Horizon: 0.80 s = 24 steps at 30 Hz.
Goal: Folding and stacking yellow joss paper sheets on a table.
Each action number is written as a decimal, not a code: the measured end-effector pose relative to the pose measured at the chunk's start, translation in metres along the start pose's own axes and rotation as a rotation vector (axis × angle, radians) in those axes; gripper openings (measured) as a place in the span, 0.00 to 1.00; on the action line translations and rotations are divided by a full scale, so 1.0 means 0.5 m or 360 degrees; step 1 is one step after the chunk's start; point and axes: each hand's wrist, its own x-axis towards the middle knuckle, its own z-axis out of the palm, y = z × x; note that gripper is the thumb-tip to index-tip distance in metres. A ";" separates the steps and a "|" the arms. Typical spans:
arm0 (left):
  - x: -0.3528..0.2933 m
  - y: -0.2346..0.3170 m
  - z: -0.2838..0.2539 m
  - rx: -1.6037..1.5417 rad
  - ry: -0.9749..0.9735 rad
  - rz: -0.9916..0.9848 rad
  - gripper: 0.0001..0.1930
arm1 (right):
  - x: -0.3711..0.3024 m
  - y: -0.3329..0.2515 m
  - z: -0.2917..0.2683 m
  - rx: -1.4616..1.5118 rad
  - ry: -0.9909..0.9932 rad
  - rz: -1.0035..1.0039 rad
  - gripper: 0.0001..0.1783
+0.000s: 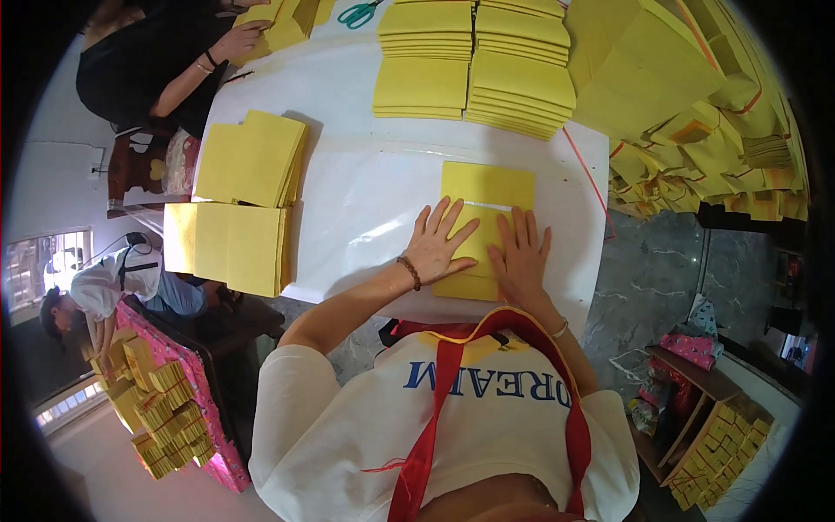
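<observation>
A yellow paper sheet [487,181] lies near the front edge of the white-covered table, lengthwise toward me. A thin white strip [489,206] crosses it, just beyond my fingertips. My left hand [441,246] rests flat over the sheet's left edge with its fingers spread. On the right side of the sheet, my right hand [522,252] also lies flat, fingers stretched away from me and slightly apart. Neither hand grips anything. Parts of the sheet are covered by my hands.
Stacks of folded yellow paper [426,83] stand beyond the sheet, and more stacks [248,244] sit at left. Green scissors [357,15] lie at the far edge. A red cord [584,170] runs along the right. Piled yellow paper [678,148] fills the far right. Two other people work at left.
</observation>
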 end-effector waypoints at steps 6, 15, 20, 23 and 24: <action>-0.011 0.023 -0.014 0.0025 0.0138 0.0460 0.35 | -0.003 0.002 0.014 0.0150 0.0005 0.0042 0.30; 0.025 0.059 -0.027 0.0311 0.0089 0.0486 0.20 | 0.014 0.086 0.001 0.1252 0.0379 0.0355 0.23; 0.088 -0.124 -0.175 -0.0672 0.0017 0.0445 0.16 | 0.021 0.092 0.020 0.1322 0.0580 0.0727 0.23; 0.138 -0.212 -0.308 -0.0511 0.0711 0.0212 0.19 | 0.020 0.089 0.026 0.1038 0.0444 0.0678 0.23; 0.161 -0.250 -0.307 -0.0213 0.1045 0.0251 0.20 | 0.015 0.085 0.027 0.0784 0.0322 0.0575 0.22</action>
